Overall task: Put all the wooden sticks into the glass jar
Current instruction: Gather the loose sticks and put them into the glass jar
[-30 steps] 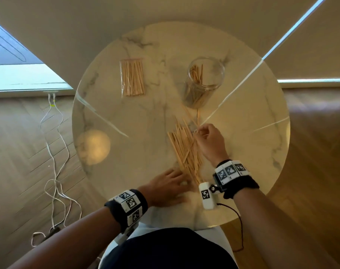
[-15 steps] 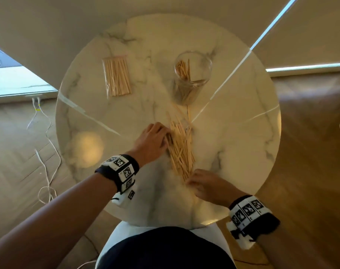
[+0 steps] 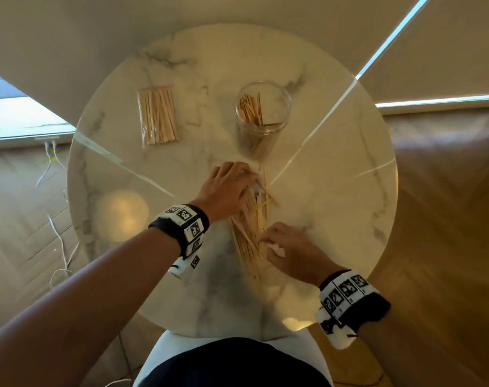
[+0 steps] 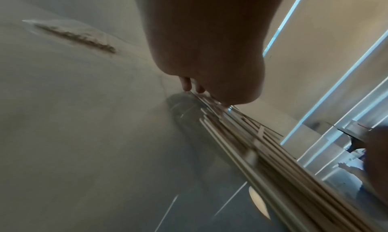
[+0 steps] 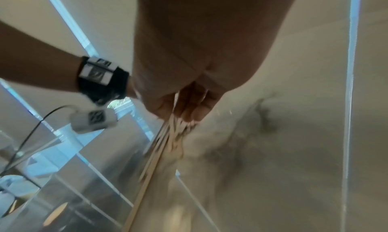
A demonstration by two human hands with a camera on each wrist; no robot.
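Both hands work one pile of wooden sticks (image 3: 253,219) below the glass jar (image 3: 261,118): the left hand (image 3: 228,188) lies on its far end, fingers apparently extended, and the right hand (image 3: 289,251) curls round its near end.

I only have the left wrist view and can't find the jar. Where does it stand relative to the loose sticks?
Observer: The glass jar stands upright on the table just beyond the far end of the loose sticks. It holds some sticks.
Operator: What is the other hand doing?
Observer: The right hand curls its fingers and thumb round the near end of the pile, while the left hand touches the far end with its fingertips.
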